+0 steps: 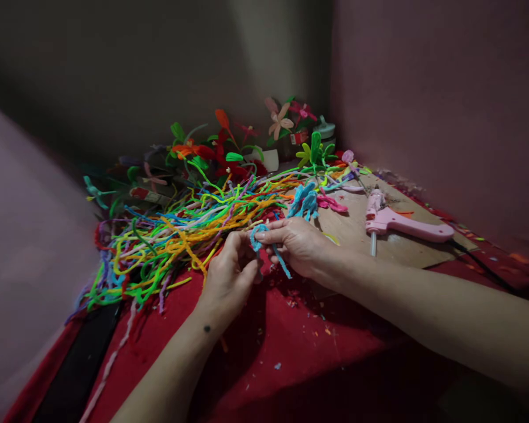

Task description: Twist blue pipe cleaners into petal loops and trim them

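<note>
A light blue pipe cleaner (258,237), bent into a small loop, is pinched between my two hands above the red cloth. My left hand (231,271) grips the loop from the left, its fingertips partly hidden behind the thumb. With thumb and fingers closed, my right hand (297,244) presses the loop from the right, and a straight tail of the pipe cleaner hangs below its fingers. Just beyond my right hand lies a bunch of bent blue pipe-cleaner pieces (304,201), beside some pink pieces (332,202).
A large tangle of coloured pipe cleaners (194,220) spreads at the left. On a cardboard sheet (348,214) rests a pink glue gun (405,225) with a black cord. Pipe-cleaner flowers (280,121) and a lidded jar (325,129) stand behind. Scraps litter the red cloth (300,341).
</note>
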`<state>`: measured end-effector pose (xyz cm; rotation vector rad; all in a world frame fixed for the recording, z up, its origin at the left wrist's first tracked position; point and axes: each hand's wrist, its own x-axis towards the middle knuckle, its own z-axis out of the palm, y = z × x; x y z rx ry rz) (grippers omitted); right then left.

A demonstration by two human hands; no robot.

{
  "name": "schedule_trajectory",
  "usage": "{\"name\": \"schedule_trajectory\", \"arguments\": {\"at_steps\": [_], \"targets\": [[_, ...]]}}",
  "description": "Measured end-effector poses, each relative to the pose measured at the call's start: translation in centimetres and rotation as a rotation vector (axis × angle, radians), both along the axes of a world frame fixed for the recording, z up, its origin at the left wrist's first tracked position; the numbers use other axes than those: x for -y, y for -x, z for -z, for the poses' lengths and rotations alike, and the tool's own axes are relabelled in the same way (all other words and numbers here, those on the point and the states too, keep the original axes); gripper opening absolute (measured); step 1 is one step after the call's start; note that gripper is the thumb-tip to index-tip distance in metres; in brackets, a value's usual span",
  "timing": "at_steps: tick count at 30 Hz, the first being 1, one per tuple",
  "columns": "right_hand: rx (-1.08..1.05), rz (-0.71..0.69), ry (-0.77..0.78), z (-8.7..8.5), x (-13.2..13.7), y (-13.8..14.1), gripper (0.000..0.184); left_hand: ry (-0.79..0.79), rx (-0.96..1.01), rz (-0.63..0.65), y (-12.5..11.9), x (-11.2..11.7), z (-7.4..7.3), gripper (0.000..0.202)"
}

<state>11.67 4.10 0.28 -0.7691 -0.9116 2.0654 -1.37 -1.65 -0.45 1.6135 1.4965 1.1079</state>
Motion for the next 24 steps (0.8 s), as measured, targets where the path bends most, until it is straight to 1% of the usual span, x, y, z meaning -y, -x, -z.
{"name": "schedule_trajectory", "arguments": {"at_steps": [3,9,11,14,17,19,21,24], "targets": [[-0.021,0.005,-0.008,0.2,-0.2,0.1,0.011,0.037,-0.061,0.019,0.4,0.0,-0.1,0.023],[-0.048,-0.006,-0.033,1.0,-0.5,0.2,0.008,0.275,-0.026,0.149,0.9,0.0,-2.3,0.003],[-0.041,-0.005,-0.047,1.0,-0.4,0.2,0.008,0.331,0.000,0.157,1.1,0.0,-2.6,0.002],[-0.020,-0.033,-0.109,0.9,-0.3,0.1,0.007,0.429,0.141,0.201,1.4,0.1,-2.5,0.011],[0.000,-0.069,-0.134,0.8,-0.2,0.1,0.004,0.516,0.385,0.269,1.4,0.1,-2.2,0.023],[0.006,-0.074,-0.128,0.7,-0.2,0.0,0.004,0.530,0.513,0.267,1.2,0.1,-2.0,0.023],[-0.003,-0.072,-0.129,0.6,-0.2,0.0,0.005,0.514,0.570,0.243,1.0,0.0,-1.7,0.021],[-0.037,-0.057,-0.135,0.8,-0.2,0.1,0.007,0.475,0.557,0.178,0.8,-0.2,-1.4,0.019]]}}
